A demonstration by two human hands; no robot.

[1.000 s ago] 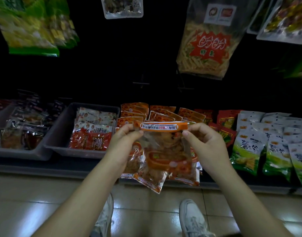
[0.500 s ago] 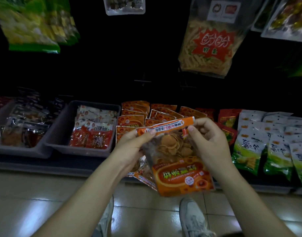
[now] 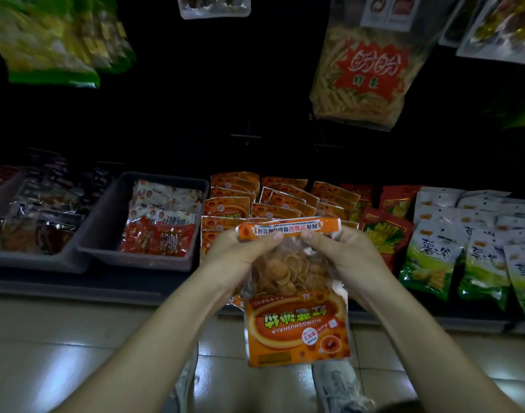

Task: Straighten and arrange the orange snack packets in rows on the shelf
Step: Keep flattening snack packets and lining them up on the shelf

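Observation:
I hold one orange snack packet upright in front of the shelf, its print upside down and its clear window showing round chips. My left hand pinches the packet's top strip on the left, and my right hand pinches it on the right. Behind my hands, several more orange packets lie in uneven overlapping rows on the low shelf. Some packets under my hands are hidden.
A grey bin of red-and-white packets sits left of the orange ones, with another bin further left. Red packets and green-and-white bags lie to the right. Large bags hang above. Tiled floor and my shoes are below.
The packet has turned from tilted to straight and hangs lower, its printed front facing me. Both hands moved closer together along the top strip.

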